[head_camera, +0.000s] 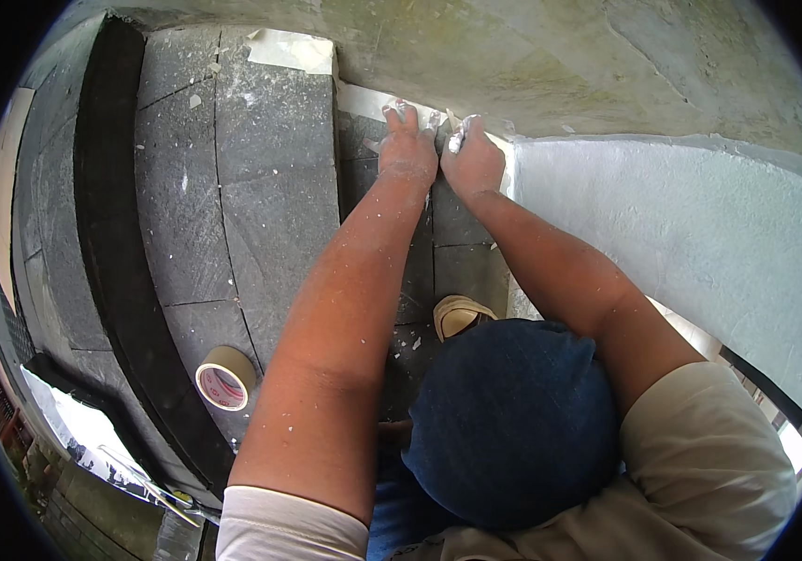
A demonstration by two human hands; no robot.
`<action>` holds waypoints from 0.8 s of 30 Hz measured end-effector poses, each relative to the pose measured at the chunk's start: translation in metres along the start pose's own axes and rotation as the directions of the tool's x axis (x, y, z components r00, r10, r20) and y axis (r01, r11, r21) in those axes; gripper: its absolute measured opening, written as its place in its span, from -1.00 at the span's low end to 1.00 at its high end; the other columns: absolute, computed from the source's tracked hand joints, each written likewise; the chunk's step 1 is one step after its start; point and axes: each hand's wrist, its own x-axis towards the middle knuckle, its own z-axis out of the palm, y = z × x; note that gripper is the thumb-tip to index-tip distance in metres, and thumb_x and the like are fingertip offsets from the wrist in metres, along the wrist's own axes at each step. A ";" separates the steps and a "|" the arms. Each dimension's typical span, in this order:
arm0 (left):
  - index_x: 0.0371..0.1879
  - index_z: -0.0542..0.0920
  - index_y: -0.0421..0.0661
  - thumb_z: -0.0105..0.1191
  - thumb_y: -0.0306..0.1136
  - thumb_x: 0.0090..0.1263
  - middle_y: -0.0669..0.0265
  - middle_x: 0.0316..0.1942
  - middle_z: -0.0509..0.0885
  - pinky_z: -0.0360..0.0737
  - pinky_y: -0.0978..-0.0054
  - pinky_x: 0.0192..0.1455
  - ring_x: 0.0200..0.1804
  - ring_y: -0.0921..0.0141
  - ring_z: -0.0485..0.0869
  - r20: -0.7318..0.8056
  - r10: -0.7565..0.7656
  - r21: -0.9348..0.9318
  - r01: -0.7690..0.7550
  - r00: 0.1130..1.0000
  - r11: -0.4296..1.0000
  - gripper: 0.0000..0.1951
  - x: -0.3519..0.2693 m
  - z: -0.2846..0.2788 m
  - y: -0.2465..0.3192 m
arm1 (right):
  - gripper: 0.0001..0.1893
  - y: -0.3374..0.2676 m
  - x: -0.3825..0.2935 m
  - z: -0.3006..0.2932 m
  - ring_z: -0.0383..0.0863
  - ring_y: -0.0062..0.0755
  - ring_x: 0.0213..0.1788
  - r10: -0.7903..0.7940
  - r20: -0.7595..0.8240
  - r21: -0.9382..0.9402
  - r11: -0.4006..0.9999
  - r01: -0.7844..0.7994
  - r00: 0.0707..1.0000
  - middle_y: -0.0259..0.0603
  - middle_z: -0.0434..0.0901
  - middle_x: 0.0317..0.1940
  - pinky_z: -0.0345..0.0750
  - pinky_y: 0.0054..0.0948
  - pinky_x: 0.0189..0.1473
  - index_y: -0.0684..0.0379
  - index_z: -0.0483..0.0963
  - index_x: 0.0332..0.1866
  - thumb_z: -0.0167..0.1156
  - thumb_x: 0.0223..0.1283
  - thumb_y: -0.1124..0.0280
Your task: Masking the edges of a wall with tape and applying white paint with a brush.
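Observation:
My left hand (408,144) lies with fingers spread at the foot of the greenish wall, its fingertips on a pale strip of masking tape (366,102) along the tile edge. Just right of it, my right hand (472,158) is curled, fingers bent at the same wall base; a small pale piece shows by its fingertips, and whether it is gripped is unclear. White residue coats the fingers of both hands. Another piece of pale tape (296,52) covers the far edge of the raised tiled step. A roll of masking tape (226,379) rests on the step, left of my left forearm.
A white-painted low wall (653,210) stands at the right, meeting the greenish wall (548,63). Dark grey tiles (278,126) with white flecks form steps dropping at a black edge (103,210) on the left. My sandalled foot (464,315) is below my hands, beside my knee.

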 end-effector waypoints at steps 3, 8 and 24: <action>0.35 0.36 0.37 -0.13 -0.30 0.43 0.04 0.46 0.02 0.36 -0.33 0.23 0.48 -0.01 -0.01 0.031 0.020 0.009 -0.020 0.999 1.000 -0.51 -0.003 -0.007 0.002 | -0.76 0.000 -0.001 -0.001 0.65 0.10 -0.32 -0.020 -0.006 -0.007 1.000 0.020 1.000 0.05 0.62 -0.42 0.53 0.00 -0.24 0.20 0.36 -0.17 0.12 0.14 0.30; 0.34 0.37 0.41 -0.09 -0.32 0.40 0.03 0.46 0.02 0.37 -0.24 0.27 0.48 -0.03 0.00 0.044 0.027 0.014 -0.027 0.999 1.000 -0.49 -0.002 -0.007 0.003 | -0.76 0.003 -0.003 0.002 0.64 0.06 -0.21 -0.157 -0.046 -0.066 0.986 0.153 0.987 -0.01 0.62 -0.29 0.55 -0.04 -0.19 0.17 0.40 -0.13 0.11 0.17 0.28; 0.47 0.15 0.26 -0.03 -0.35 0.33 -0.04 0.50 -0.10 0.27 0.01 0.41 0.52 -0.06 -0.09 0.223 0.099 -0.009 -0.100 0.970 0.995 -0.33 -0.004 -0.038 -0.005 | -0.63 -0.017 -0.013 -0.008 0.32 -0.03 0.23 -0.123 0.270 -0.177 0.969 0.175 0.955 -0.01 0.28 0.12 0.52 -0.12 0.08 0.21 0.48 0.05 0.14 0.12 0.36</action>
